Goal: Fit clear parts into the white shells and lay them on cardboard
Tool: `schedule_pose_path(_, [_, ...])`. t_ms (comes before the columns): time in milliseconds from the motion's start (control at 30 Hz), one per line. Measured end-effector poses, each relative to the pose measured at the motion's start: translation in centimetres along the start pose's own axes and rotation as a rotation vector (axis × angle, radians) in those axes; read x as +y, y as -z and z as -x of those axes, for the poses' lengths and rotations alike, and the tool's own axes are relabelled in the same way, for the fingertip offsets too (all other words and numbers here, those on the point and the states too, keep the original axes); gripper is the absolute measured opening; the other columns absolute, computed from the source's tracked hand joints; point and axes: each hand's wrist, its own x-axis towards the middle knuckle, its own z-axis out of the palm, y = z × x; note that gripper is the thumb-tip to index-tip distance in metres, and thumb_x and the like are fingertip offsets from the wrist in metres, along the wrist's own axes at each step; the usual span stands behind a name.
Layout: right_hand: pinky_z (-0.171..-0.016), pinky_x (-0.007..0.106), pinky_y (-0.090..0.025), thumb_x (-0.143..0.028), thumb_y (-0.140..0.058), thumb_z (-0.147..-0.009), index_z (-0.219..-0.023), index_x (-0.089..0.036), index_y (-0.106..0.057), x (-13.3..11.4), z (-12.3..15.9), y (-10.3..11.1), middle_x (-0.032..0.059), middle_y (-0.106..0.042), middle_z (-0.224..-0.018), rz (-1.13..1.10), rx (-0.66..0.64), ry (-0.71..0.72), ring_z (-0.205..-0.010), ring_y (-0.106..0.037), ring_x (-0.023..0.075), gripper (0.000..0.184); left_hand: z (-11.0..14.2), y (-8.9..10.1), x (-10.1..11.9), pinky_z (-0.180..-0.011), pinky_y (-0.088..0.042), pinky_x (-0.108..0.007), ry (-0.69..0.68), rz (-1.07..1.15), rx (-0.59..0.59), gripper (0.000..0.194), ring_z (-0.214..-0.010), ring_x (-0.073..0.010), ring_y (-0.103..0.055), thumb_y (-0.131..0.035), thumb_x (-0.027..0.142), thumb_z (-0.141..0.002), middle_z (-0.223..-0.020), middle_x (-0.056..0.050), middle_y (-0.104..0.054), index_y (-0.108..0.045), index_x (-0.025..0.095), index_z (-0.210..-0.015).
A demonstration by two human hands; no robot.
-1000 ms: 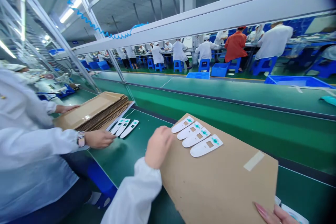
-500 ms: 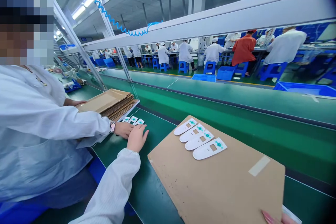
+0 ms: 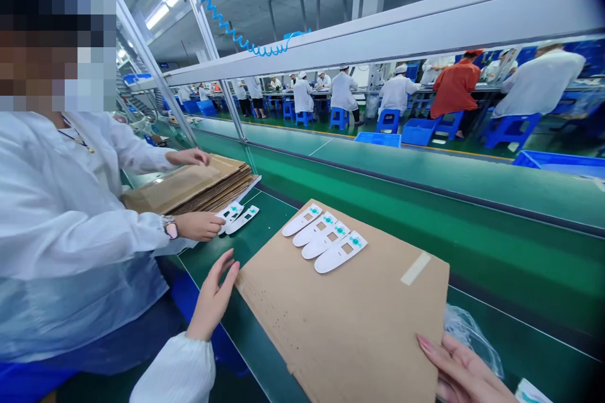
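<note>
A brown cardboard sheet lies slanted in front of me, a strip of pale tape near its far right corner. Several white tongue-shaped cards with a square cutout and green print rest in an overlapping row on its far part. My right hand grips the sheet's right edge, thumb on top and fingers beneath, partly hidden. By the sheet's left corner, my left hand is open, fingers apart; whether it touches the cardboard I cannot tell. More white cards lie on the green bench to the left.
A co-worker in a white coat stands at left, one hand at the white cards, the other above a cardboard stack. Clear plastic film lies beyond my right hand. A green conveyor runs behind; a metal beam crosses above.
My left hand has drawn back from the co-worker's hand to the sheet's left corner. The sheet and my right hand appear further left. The co-worker's other hand has lifted off the stack.
</note>
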Motion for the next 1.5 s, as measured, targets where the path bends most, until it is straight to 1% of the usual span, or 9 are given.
schedule_pose_path(133, [-0.091,0.027,-0.062,-0.052,-0.1,-0.059,-0.135,-0.022,-0.049,-0.2,0.0,-3.1,0.0096,-0.058,-0.146,0.035,-0.051,0.03,-0.136,-0.053,0.0307,0.096,2.9,0.0,-1.0,-0.089,-0.062,-0.035,0.252,0.341,0.002,0.064,-0.135,-0.0282,-0.059,-0.055,0.038,-0.097,-0.159,-0.014,-0.047,-0.031,0.028,-0.156])
schedule_pose_path(267, [-0.101,0.03,-0.058,-0.05,-0.098,-0.064,-0.128,-0.018,-0.055,0.7,-0.8,-5.0,0.0107,-0.061,-0.142,0.063,-0.164,0.054,-0.136,-0.053,0.0308,0.083,5.9,-0.8,-0.6,-0.084,-0.065,-0.032,0.415,0.697,-0.098,0.051,-0.123,-0.0274,-0.068,-0.062,0.021,-0.093,-0.144,-0.009,-0.064,-0.053,0.026,-0.142])
schedule_pose_path(400, [-0.105,0.032,-0.055,-0.043,-0.086,-0.085,-0.126,-0.017,-0.061,1.5,-1.7,-6.0,0.009,-0.065,-0.137,0.086,-0.25,0.09,-0.134,-0.055,0.027,0.055,7.2,-0.8,-0.4,-0.077,-0.068,-0.032,0.437,0.715,-0.028,0.046,-0.111,-0.0281,-0.074,-0.068,0.011,-0.086,-0.127,-0.01,-0.073,-0.062,0.021,-0.13])
schedule_pose_path(533, [-0.11,0.035,-0.051,-0.043,-0.081,-0.088,-0.127,-0.018,-0.065,0.6,-0.9,-6.6,0.0095,-0.068,-0.133,0.187,-0.358,0.122,-0.131,-0.059,0.0269,0.049,6.5,-0.1,-0.7,-0.071,-0.069,-0.032,0.436,0.658,-0.03,0.038,-0.098,-0.026,-0.077,-0.062,0.006,-0.088,-0.117,-0.01,-0.077,-0.065,0.019,-0.123])
schedule_pose_path(667, [-0.109,0.044,-0.05,-0.057,-0.076,-0.086,-0.136,-0.019,-0.065,-2.0,0.9,-3.7,0.0136,-0.067,-0.133,0.556,-0.234,0.218,-0.126,-0.061,0.0331,0.063,5.2,0.4,-1.1,-0.066,-0.068,-0.029,0.444,0.621,-0.003,0.037,-0.086,-0.0224,-0.079,-0.056,-0.001,-0.088,-0.107,-0.008,-0.079,-0.067,0.016,-0.119])
schedule_pose_path(800, [-0.125,0.056,-0.023,-0.052,-0.078,-0.082,-0.142,-0.028,-0.064,-3.9,1.0,2.8,0.0059,-0.05,-0.153,0.97,0.112,0.616,-0.146,-0.038,0.0372,0.066,3.9,0.8,-1.6,-0.06,-0.067,-0.026,0.449,0.608,0.007,0.039,-0.077,-0.0207,-0.079,-0.053,-0.005,-0.087,-0.098,-0.006,-0.08,-0.068,0.016,-0.116])
schedule_pose_path(900, [-0.121,0.062,-0.027,-0.053,-0.068,-0.086,-0.148,-0.034,-0.057,-4.1,-0.2,6.6,0.0002,-0.04,-0.16,1.362,0.259,0.751,-0.149,-0.032,0.0388,0.066,2.8,1.1,-2.3,-0.058,-0.066,-0.025,0.435,0.604,0.004,0.039,-0.073,-0.0198,-0.078,-0.052,-0.007,-0.087,-0.094,-0.005,-0.081,-0.069,0.015,-0.114])
schedule_pose_path(1100, [-0.109,0.06,-0.046,-0.053,-0.049,-0.093,-0.15,-0.034,-0.056,-4.2,-2.7,8.6,-0.0005,-0.058,-0.145,1.3,0.294,0.7,-0.131,-0.056,0.0395,0.06,-0.3,1.7,-2.8,-0.059,-0.066,-0.023,0.405,0.615,0.009,0.044,-0.072,-0.0196,-0.078,-0.053,-0.007,-0.087,-0.089,-0.007,-0.08,-0.064,0.01,-0.126])
schedule_pose_path(1500, [-0.117,0.057,-0.041,-0.038,-0.035,-0.09,-0.144,-0.025,-0.064,-5.2,-3.0,11.1,0.0015,-0.058,-0.145,1.389,0.283,0.649,-0.134,-0.055,0.0338,0.062,-4.5,3.5,-2.0,-0.065,-0.063,-0.02,0.4,0.526,0.039,0.04,-0.071,-0.0168,-0.077,-0.049,-0.007,-0.089,-0.084,-0.008,-0.079,-0.064,0.006,-0.124])
